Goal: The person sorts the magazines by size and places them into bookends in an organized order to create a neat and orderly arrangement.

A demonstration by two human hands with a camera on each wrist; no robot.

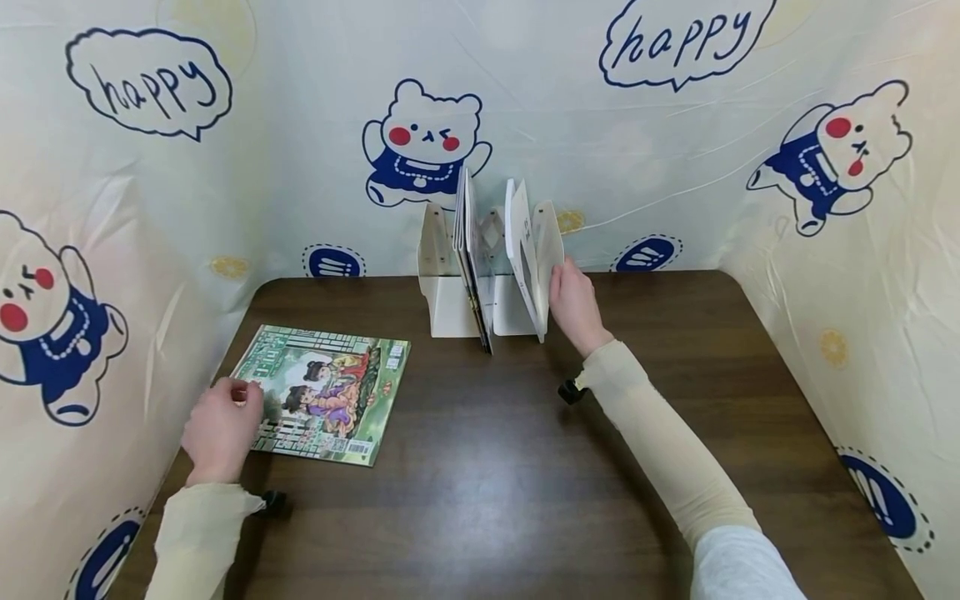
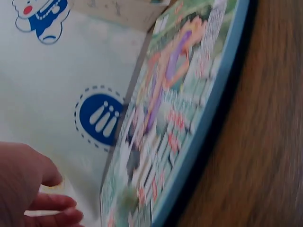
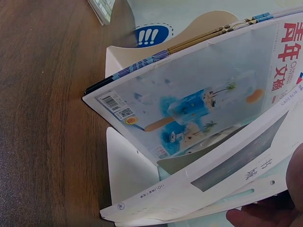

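Note:
A magazine (image 1: 322, 396) with a green illustrated cover lies flat on the left of the table. My left hand (image 1: 223, 425) hovers at its left edge, fingers loosely bent; in the left wrist view, a gap shows between thumb and fingers (image 2: 52, 202) with nothing in it. At the back stands a white bookend rack (image 1: 453, 308). My right hand (image 1: 577, 304) grips its right end panel (image 1: 550, 242), thumb and fingers on either side. Inside the rack, a magazine with a popsicle cover (image 3: 189, 109) leans left of a white magazine (image 3: 236, 163).
The dark wooden table (image 1: 480, 500) has rounded back corners. Pale curtains (image 1: 300, 150) printed with cartoon bears surround it on the back and sides, close behind the rack.

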